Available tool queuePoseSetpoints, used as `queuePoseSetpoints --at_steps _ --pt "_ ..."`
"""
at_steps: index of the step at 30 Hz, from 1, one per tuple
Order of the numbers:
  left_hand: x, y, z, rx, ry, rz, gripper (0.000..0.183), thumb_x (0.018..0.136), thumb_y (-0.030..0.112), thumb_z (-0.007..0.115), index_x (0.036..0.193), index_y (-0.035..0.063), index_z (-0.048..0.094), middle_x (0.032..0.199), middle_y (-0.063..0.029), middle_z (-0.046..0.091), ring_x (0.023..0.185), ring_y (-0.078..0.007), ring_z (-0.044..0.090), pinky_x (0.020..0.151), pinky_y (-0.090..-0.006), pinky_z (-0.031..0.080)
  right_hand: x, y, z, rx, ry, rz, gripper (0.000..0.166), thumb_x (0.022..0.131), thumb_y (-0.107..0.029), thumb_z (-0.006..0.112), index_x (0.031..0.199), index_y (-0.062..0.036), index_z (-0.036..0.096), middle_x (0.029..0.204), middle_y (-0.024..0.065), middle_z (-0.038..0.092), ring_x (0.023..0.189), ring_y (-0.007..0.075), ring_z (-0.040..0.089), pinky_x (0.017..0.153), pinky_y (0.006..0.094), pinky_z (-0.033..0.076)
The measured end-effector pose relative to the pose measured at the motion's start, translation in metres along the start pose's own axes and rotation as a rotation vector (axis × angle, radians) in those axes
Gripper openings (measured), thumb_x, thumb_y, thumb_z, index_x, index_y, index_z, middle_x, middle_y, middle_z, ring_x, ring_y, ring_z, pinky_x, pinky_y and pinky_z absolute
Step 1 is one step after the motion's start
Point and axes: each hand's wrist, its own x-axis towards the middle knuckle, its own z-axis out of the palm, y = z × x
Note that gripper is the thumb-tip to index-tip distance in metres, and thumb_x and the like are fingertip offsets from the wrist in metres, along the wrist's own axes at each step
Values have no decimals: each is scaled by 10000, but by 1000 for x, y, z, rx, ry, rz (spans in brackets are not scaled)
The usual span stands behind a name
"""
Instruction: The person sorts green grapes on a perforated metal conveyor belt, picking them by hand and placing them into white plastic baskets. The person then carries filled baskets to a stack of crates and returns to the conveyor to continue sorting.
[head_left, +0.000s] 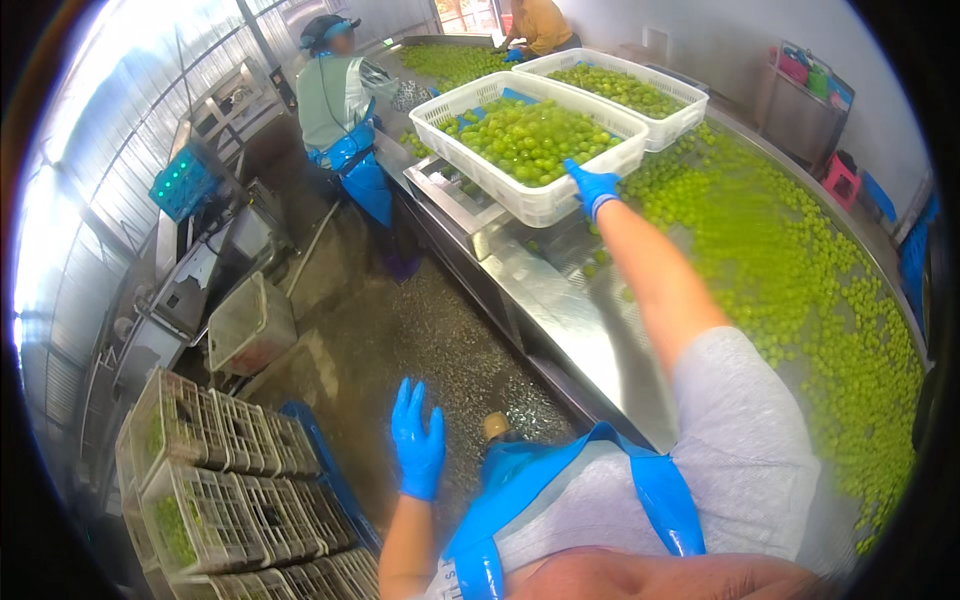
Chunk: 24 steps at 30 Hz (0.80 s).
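My right hand (592, 187), in a blue glove, is at the near right corner of a white plastic crate (529, 199), its thumb over the rim and its fingers mostly hidden. Round green fruits (517, 139) lie heaped in this crate, with some blue showing among them. My left hand (417, 442), also gloved in blue, is held up over the floor with its fingers apart and nothing in it. Behind the first crate stands a second white crate (679, 112) of green fruits. Many loose green fruits (750, 225) are spread over the sorting table to the right.
A metal ledge (555, 322) runs along the table's near side. Stacked plastic crates (247, 517) of fruit stand at lower left, with a grey bin (251, 330) beyond them on the wet floor (352, 352). A co-worker (337, 127) stands at upper left; another person (544, 30) leans over the far end.
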Motion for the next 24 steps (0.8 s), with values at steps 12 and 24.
queuePoseSetpoints --at_steps 12,24 --pt "351 -64 23 -253 97 412 509 908 114 667 1399 52 549 1491 -209 467 1342 -369 482 1106 -452 389 -8 -17 -45 -263 -132 92 459 839 -168 690 1207 17 485 995 186 635 832 299 680 682 413 624" --pt "555 -90 147 346 -103 -76 392 757 302 722 1100 113 697 963 -166 733 919 -342 720 772 -455 577 -62 -19 -274 -280 -199 441 710 851 -374 649 1438 -35 438 1338 171 532 1222 314 518 1029 450 435"
